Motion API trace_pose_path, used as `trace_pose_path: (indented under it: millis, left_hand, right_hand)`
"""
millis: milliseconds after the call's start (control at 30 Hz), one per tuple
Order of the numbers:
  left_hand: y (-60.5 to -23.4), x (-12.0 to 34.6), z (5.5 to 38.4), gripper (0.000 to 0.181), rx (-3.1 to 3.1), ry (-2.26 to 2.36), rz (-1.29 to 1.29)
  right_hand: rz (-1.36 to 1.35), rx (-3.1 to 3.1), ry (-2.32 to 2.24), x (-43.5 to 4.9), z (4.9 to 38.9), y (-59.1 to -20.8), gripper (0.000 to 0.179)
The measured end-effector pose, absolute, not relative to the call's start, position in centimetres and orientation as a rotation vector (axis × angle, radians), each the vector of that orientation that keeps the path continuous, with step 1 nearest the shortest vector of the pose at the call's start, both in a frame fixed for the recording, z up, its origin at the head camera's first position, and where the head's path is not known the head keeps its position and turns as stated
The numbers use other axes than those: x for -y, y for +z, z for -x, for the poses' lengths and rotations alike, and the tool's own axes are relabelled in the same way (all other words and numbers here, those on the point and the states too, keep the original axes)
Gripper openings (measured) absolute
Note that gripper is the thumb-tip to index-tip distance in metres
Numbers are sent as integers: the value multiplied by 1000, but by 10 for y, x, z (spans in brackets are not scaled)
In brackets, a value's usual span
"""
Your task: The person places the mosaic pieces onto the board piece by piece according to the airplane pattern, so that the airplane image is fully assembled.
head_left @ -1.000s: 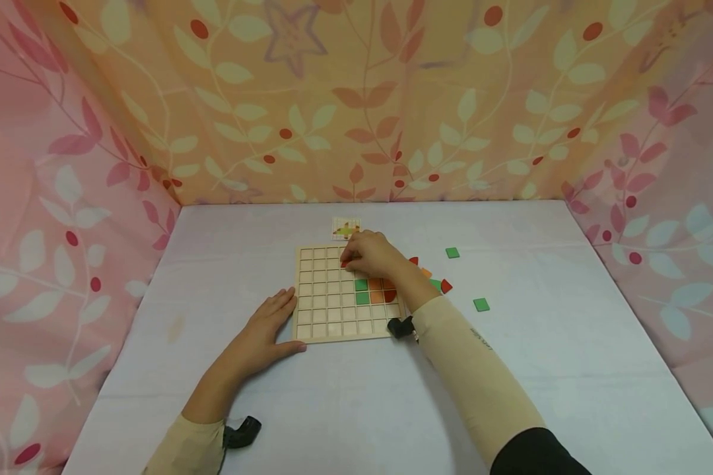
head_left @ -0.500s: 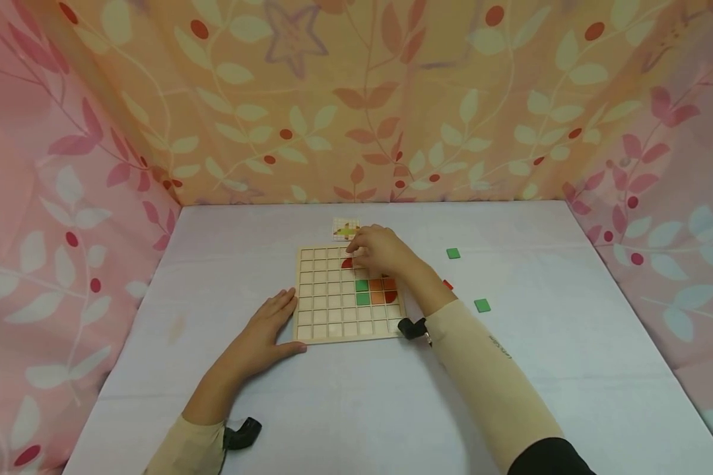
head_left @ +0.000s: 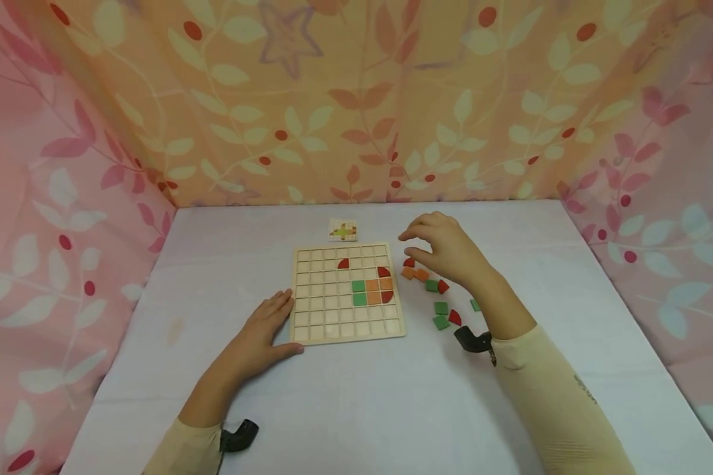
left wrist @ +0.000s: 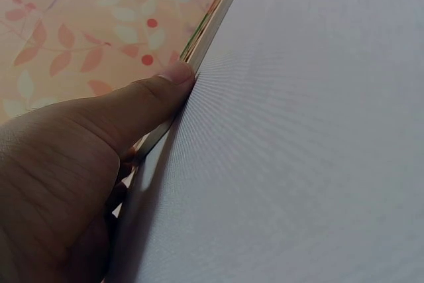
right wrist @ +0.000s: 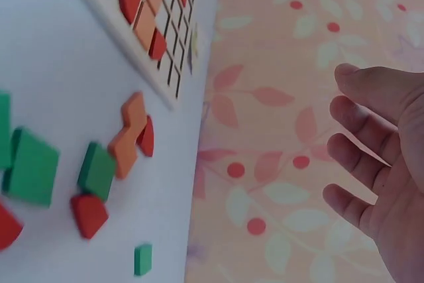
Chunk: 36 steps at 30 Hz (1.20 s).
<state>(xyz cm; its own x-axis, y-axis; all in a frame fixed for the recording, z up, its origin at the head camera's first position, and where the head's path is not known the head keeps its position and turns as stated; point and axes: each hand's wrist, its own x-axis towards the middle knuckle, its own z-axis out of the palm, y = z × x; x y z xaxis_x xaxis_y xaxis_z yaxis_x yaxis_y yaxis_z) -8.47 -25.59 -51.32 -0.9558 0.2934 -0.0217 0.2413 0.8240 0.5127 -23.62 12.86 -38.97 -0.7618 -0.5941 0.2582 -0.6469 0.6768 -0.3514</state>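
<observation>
A pale wooden grid board [head_left: 327, 318] lies on the table in the head view. Red quarter-round tiles [head_left: 387, 297], orange square tiles [head_left: 372, 298] and two green square tiles [head_left: 359, 299] sit in its cells. One red quarter-round tile [head_left: 344, 264] stands apart near the top. My left hand [head_left: 260, 335] rests along the board's left side, fingers extended; in the left wrist view its thumb [left wrist: 149, 101] touches the board's edge. Off the board's upper right, my right hand [head_left: 445, 247] hovers with nothing in it, its fingers spread apart in the right wrist view.
Loose tiles lie right of the board: green squares [head_left: 441, 308], orange squares [head_left: 420, 274] and red quarter-rounds [head_left: 455, 317]. A small picture card [head_left: 342, 230] with a coloured grid pattern lies behind the board. Patterned cloth [head_left: 356, 119] stands around the table's back and sides.
My right hand has let go of a red quarter-round tile in an upper cell and moved right, off the board. The left hand stays at the board's edge.
</observation>
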Motion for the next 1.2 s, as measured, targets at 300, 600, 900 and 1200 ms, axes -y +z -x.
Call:
trace_pose_path:
  millis: [300, 600, 900, 1200]
  left_hand:
    - [-513, 255, 85, 106, -2918, 813, -453]
    - [-516, 255, 85, 105, -2931, 827, -467]
    - [-516, 256, 84, 105, -2919, 822, -451]
    - [-516, 256, 84, 106, -2927, 820, -453]
  right_hand:
    - [-819, 2852, 730, -160, 217, -410, 26]
    - [-687, 2910, 858, -164, 212, -440, 27]
    - [-623, 2911, 843, -166, 218, -462, 28]
    - [-538, 3009, 852, -163, 221, -480, 41]
